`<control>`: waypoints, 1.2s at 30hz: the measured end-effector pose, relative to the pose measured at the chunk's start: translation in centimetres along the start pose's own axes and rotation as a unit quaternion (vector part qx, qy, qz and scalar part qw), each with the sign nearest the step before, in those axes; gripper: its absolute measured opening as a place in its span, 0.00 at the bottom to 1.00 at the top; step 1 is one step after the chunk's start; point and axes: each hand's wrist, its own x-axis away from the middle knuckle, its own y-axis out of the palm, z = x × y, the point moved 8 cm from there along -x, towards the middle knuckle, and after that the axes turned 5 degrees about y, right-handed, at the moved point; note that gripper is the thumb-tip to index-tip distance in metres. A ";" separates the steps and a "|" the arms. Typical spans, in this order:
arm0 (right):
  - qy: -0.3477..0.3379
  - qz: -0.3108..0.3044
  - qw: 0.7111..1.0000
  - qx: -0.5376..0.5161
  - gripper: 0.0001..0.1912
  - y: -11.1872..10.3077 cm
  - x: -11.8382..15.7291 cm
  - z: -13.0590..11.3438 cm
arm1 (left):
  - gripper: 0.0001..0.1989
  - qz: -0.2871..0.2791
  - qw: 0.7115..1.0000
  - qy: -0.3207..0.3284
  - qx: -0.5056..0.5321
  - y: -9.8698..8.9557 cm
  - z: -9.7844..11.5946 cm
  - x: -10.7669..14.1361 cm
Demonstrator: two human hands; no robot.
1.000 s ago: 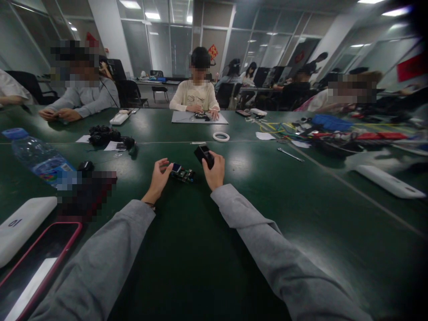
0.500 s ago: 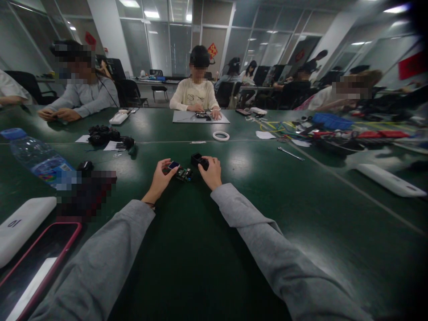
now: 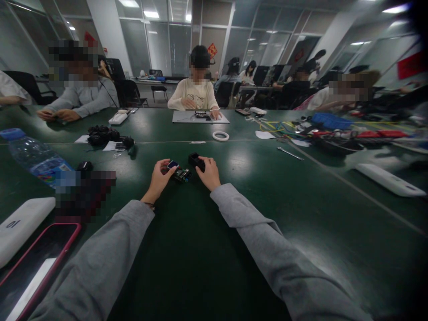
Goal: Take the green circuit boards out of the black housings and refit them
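A smooth, glossy green table (image 3: 200, 258) carries a clear plastic bottle (image 3: 33, 151), its blue label (image 3: 53, 174) too blurred to read. A white, round-cornered power bank (image 3: 26, 223) bears what looks like "01"; beside it lies a red-rimmed phone (image 3: 43, 263). The right hand (image 3: 210, 173) clasps a black, boxy case (image 3: 194, 159). Just left of that, between both hands, is a component-studded circuit board (image 3: 183, 174), its dark, pale-edged screen (image 3: 172, 164) pinched by the left hand (image 3: 161, 177).

Beyond the green table (image 3: 284, 191) stand a black chair (image 3: 132, 92), a white pillar (image 3: 107, 38) and tall glass partitions (image 3: 157, 51), with ceiling lamps (image 3: 129, 4) glowing overhead.
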 end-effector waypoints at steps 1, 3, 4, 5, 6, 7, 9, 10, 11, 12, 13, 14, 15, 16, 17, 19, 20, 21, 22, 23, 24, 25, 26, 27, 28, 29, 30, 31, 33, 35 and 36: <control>-0.009 -0.004 1.000 0.000 0.22 0.1 0.0 -0.1 | 0.26 0.002 1.000 -0.004 -0.006 0.0 0.0 0.0; -0.024 -0.011 1.000 0.000 0.24 0.4 0.2 -0.4 | 0.27 -0.004 1.000 -0.011 -0.014 0.2 0.1 0.1; -0.031 -0.016 0.999 -0.001 0.25 0.5 0.3 -0.5 | 0.27 -0.010 1.000 -0.012 -0.013 0.3 0.2 0.1; -0.036 -0.023 0.999 -0.002 0.26 0.7 0.3 -0.7 | 0.26 -0.018 1.000 -0.011 -0.007 0.5 0.2 0.0; -0.038 -0.031 0.999 -0.004 0.27 0.8 0.4 -0.8 | 0.25 -0.028 1.000 -0.010 0.003 0.7 0.3 0.0; -0.039 -0.040 0.998 -0.006 0.28 0.9 0.5 -0.9 | 0.23 -0.040 0.999 -0.008 0.016 0.9 0.3 0.0; -0.033 -0.046 0.998 -0.019 0.28 0.8 0.5 -0.9 | 0.21 -0.065 0.997 -0.009 0.045 1.2 0.3 -0.1; -0.025 -0.039 0.999 -0.029 0.27 0.5 0.4 -0.9 | 0.20 -0.077 0.996 -0.010 0.054 1.3 0.2 -0.1; -0.015 -0.022 0.999 -0.040 0.26 0.0 0.3 -0.9 | 0.21 -0.088 0.994 -0.011 0.058 1.4 0.2 -0.2; -0.003 0.003 0.999 -0.052 0.24 -0.6 0.2 -0.7 | 0.23 -0.098 0.993 -0.011 0.059 1.4 0.2 -0.2; 0.010 0.034 0.997 -0.062 0.23 -1.2 0.2 -0.6 | 0.24 -0.110 0.992 -0.008 0.057 1.4 0.2 -0.2; 0.020 0.066 0.995 -0.071 0.22 -1.9 0.1 -0.4 | 0.26 -0.119 0.991 -0.004 0.053 1.4 0.3 -0.1; 0.025 0.093 0.992 -0.079 0.21 -2.6 0.2 -0.4 | 0.26 -0.127 0.991 0.001 0.049 1.5 0.4 -0.1; 0.026 0.115 0.989 -0.085 0.21 -3.1 0.2 -0.5 | 0.26 -0.130 0.990 0.004 0.044 1.4 0.5 -0.1; 0.021 0.128 0.987 -0.090 0.21 -3.5 0.2 -0.6 | 0.26 -0.129 0.991 0.006 0.039 1.3 0.6 0.0; 0.002 0.138 0.986 -0.095 0.21 -3.9 0.4 -1.3 | 0.26 -0.113 0.993 0.007 0.030 1.1 0.7 0.0; -0.010 0.137 0.986 -0.096 0.20 -4.1 0.5 -1.8 | 0.26 -0.103 0.994 0.007 0.027 1.0 0.7 0.0; -0.023 0.132 0.986 -0.097 0.20 -4.1 0.7 -2.3 | 0.26 -0.094 0.995 0.006 0.026 0.9 0.7 0.0; -0.035 0.125 0.987 -0.097 0.20 -4.1 0.9 -2.9 | 0.27 -0.088 0.996 0.006 0.026 0.8 0.7 0.0; -0.046 0.117 0.987 -0.097 0.21 -4.0 1.1 -3.4 | 0.27 -0.085 0.996 0.005 0.026 0.8 0.6 0.0; -0.055 0.107 0.988 -0.095 0.21 -3.9 1.3 -4.0 | 0.28 -0.083 0.996 0.004 0.025 0.8 0.5 0.0; -0.063 0.096 0.989 -0.092 0.21 -3.7 1.5 -4.5 | 0.28 -0.081 0.996 0.002 0.022 0.9 0.4 0.0; -0.069 0.085 0.990 -0.086 0.22 -3.5 1.7 -4.9 | 0.28 -0.079 0.997 0.002 0.017 0.8 0.3 0.0; -0.076 0.074 0.991 -0.079 0.22 -3.3 1.9 -5.3 | 0.28 -0.077 0.997 0.002 0.011 0.8 0.2 -0.1; -0.082 0.063 0.992 -0.071 0.22 -3.0 2.1 -5.7 | 0.29 -0.074 0.997 0.003 0.006 0.8 0.1 -0.1; -0.088 0.053 0.993 -0.064 0.22 -2.8 2.2 -5.9 | 0.29 -0.073 0.997 0.006 0.002 0.8 0.1 -0.1; -0.093 0.044 0.993 -0.058 0.22 -2.6 2.3 -6.1 | 0.29 -0.075 0.997 0.008 -0.001 0.8 0.1 -0.1; -0.097 0.039 0.993 -0.054 0.22 -2.5 2.3 -6.2 | 0.29 -0.078 0.997 0.011 -0.003 0.9 0.1 -0.1; -0.099 0.032 0.993 -0.048 0.23 -2.3 2.3 -6.2 | 0.30 -0.084 0.996 0.016 -0.010 0.9 0.1 -0.1; -0.097 0.023 0.994 -0.040 0.22 -2.1 2.3 -6.1 | 0.30 -0.089 0.996 0.021 -0.023 1.0 0.2 -0.1; -0.095 0.017 0.995 -0.036 0.22 -1.9 2.2 -6.0 | 0.31 -0.090 0.995 0.024 -0.029 1.0 0.2 -0.1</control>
